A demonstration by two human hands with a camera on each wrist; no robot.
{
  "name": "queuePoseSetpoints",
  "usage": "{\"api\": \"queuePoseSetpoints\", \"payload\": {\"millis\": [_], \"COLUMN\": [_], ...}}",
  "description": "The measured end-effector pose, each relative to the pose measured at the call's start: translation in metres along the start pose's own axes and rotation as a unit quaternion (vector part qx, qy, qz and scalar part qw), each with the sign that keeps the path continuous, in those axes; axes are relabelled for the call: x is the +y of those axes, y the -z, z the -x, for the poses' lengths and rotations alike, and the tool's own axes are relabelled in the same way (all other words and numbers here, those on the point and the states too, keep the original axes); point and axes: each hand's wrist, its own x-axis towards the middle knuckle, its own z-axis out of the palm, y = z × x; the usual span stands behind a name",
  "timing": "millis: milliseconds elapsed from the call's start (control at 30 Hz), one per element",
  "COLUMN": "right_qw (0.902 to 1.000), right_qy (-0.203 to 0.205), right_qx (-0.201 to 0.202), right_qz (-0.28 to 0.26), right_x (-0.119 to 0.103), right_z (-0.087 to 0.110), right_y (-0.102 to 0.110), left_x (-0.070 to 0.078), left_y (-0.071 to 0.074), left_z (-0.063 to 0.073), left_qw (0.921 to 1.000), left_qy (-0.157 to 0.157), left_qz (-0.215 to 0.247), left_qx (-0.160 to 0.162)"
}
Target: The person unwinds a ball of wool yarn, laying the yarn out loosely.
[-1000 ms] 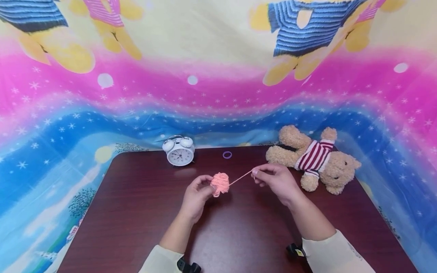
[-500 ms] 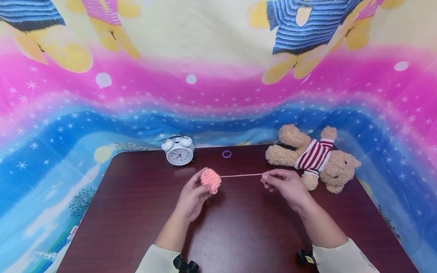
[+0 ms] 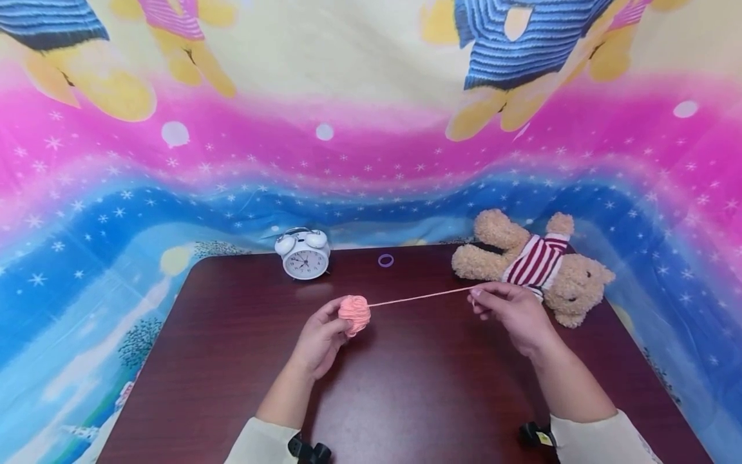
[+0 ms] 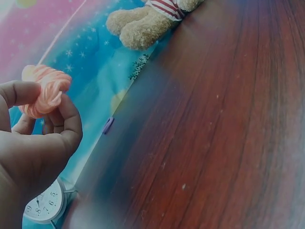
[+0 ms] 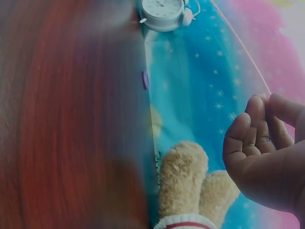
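My left hand [image 3: 319, 336] grips a small ball of coral-pink yarn [image 3: 355, 316] between thumb and fingers, raised above the dark wooden table [image 3: 406, 386]. In the left wrist view the wound strands of the yarn ball [image 4: 47, 90] show between the thumb and bent fingers. A single yarn strand [image 3: 420, 298] runs taut from the ball to my right hand [image 3: 516, 316], rising slightly to the right. Thumb and forefinger of the right hand pinch its end, with a short tail below the fingertips. The right wrist view shows the same strand [image 5: 240, 42] meeting the pinched fingertips.
A white twin-bell alarm clock [image 3: 305, 256] stands at the back left of the table. Near the back edge lies a purple ring [image 3: 385, 260]. A teddy bear [image 3: 580, 283] in a striped shirt lies at the right, partly behind the right hand. A printed cloth [image 3: 371, 154] hangs behind.
My right hand has moved right, drawing out a longer length of strand. The left hand has shifted slightly left with the yarn ball, which has turned in its grip.
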Motion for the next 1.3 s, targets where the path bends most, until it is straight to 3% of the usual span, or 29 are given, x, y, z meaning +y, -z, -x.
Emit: {"api": "queuePoseSetpoints", "payload": {"millis": [433,633,1033,1300], "right_qw": [0.9995,0.9983,0.9981,0.9954], "right_qy": [-0.017,-0.028,-0.018,-0.028], "right_qx": [0.023,0.033,0.042,0.074], "right_qz": [-0.013,-0.039,-0.040,-0.054], "right_x": [-0.011,-0.010,0.001,0.001], "right_z": [0.002,0.003,0.010,0.017], "right_y": [0.024,0.035,0.058,0.073], "left_x": [-0.001,-0.002,0.006,0.010], "left_y": [0.004,0.009,0.024,0.037], "left_z": [0.002,0.004,0.010,0.014], "left_qw": [0.9994,0.9999,0.9987,0.9972], "left_qy": [0.014,0.004,-0.017,-0.023], "left_qz": [0.027,0.015,0.007,-0.022], "left_qx": [-0.019,-0.001,0.047,0.068]}}
